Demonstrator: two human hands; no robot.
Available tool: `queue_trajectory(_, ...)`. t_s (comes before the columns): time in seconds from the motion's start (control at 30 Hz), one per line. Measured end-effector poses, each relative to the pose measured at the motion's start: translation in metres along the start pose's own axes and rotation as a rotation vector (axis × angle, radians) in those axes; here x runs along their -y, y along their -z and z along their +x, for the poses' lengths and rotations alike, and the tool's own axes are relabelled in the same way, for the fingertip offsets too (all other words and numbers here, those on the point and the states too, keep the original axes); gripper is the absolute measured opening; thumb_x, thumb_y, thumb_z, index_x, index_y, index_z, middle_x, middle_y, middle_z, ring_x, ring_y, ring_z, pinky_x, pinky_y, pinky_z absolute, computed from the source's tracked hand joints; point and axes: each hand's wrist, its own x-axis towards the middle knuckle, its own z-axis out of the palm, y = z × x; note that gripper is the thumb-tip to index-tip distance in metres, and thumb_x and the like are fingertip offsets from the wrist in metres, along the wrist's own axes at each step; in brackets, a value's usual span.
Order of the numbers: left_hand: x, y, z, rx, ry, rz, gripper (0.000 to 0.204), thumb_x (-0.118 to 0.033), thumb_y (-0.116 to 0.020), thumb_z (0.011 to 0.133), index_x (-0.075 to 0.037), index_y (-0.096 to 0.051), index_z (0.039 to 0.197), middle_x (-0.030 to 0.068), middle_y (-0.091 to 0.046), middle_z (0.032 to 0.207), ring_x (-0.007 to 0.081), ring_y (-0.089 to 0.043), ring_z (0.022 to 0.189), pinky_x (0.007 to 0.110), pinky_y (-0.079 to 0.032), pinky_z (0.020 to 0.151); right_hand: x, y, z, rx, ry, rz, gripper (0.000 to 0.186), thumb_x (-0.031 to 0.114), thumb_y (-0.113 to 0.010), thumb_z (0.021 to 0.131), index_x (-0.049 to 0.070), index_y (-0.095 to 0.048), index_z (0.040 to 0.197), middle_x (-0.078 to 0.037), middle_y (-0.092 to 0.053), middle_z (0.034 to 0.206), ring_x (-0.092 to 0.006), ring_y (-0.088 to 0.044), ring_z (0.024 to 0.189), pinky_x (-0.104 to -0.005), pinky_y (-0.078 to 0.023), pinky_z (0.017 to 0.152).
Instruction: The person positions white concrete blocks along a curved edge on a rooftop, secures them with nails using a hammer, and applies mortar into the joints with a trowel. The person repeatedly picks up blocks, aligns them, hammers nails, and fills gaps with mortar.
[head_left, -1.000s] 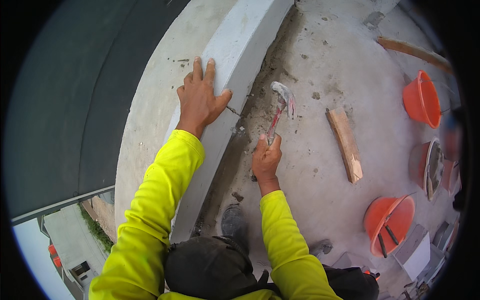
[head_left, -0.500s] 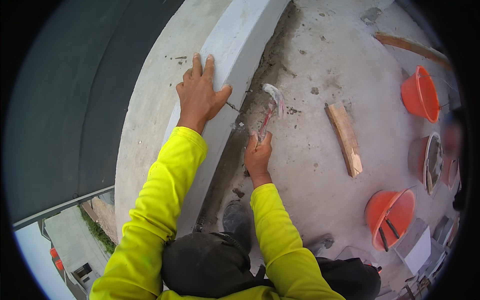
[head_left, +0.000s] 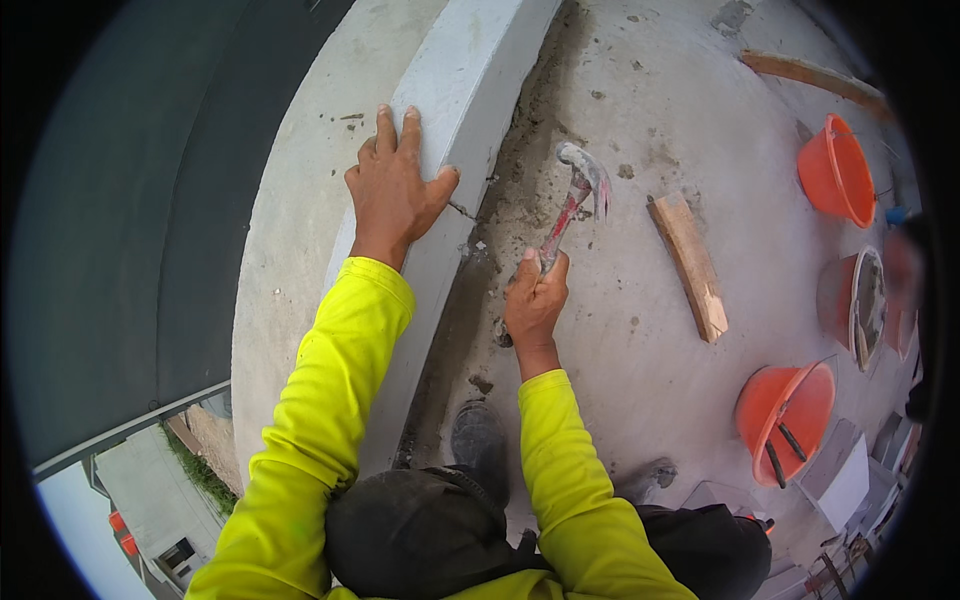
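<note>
In the head view, the left hand rests on top of a pale concrete curb, its grip spread, fingers pointing up along the curb and thumb out to the right; just below the thumb, a short dark crack runs across the curb's edge; the right hand has its grip closed around the handle of a claw hammer; the hammer is to the right of the curb and apart from it, its head up and away from the person, its claw pointing right; a piece of wood lies on the concrete floor, right of the hammer; farther right stand 2 orange buckets, the nearer with 2 dark handles in it; between them is 1 bucket of grey material.
</note>
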Motion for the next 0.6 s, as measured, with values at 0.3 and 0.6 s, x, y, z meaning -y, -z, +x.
queue_trajectory(0.3, 0.003, -0.002, 0.0, -0.006, -0.009, -0.025, 0.088, -0.042, -0.065, 0.075, -0.007, -0.041, 0.152, 0.025, -0.029, 0.16, 0.0452, -0.042, 0.135, 0.055, -0.032, 0.107, -0.002, -0.008, 0.0, 0.053, 0.101, -0.149, 0.025, 0.024, -0.053, 0.103, 0.001, -0.045, 0.108, -0.005, -0.054, 0.071, -0.0137, -0.059, 0.061, -0.0289, -0.051, 0.054)
queue_trajectory(0.6, 0.004, -0.006, 0.002, -0.04, -0.006, 0.016, 0.086, -0.043, -0.064, 0.076, -0.009, -0.042, 0.151, 0.0234, -0.031, 0.159, 0.0439, -0.043, 0.135, 0.055, -0.033, 0.108, 0.001, -0.007, 0.002, 0.122, 0.042, -0.216, 0.032, 0.023, -0.053, 0.103, -0.005, -0.044, 0.114, -0.009, -0.059, 0.066, -0.0174, -0.06, 0.056, -0.0321, -0.048, 0.053)
